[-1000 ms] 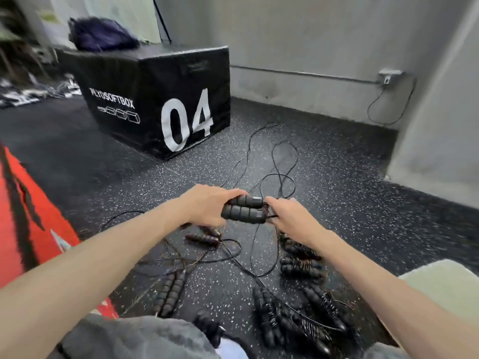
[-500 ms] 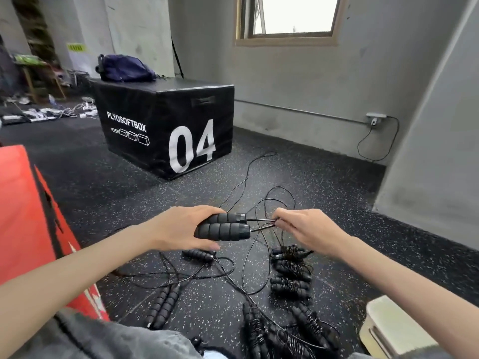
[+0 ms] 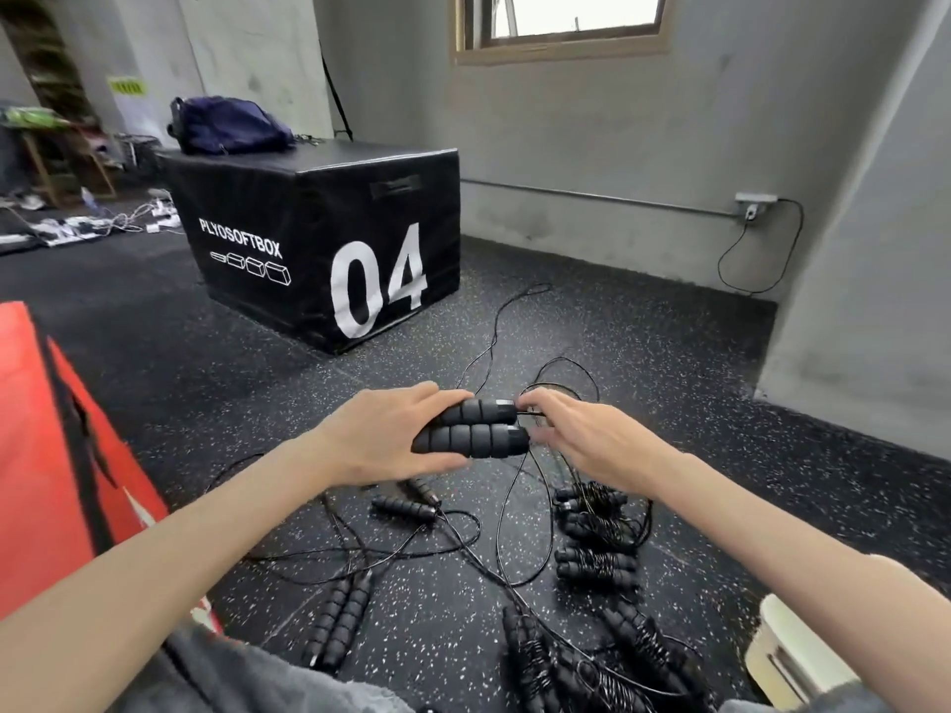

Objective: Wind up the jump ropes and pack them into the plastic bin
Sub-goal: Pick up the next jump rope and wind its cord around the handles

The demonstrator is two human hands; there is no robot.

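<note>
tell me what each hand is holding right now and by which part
The left hand grips a jump rope's two black handles together around their foam grips. The right hand pinches the thin cord right where it leaves the handle ends.

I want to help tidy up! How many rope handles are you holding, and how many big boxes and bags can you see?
Handles held in the left hand: 2
Big boxes: 2, a black box and a red box
Bag: 1
Total: 5

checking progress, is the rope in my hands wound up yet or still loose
Still loose. The left hand grips both handles together, the right hand pinches the cord, which trails unwound across the floor.
</note>
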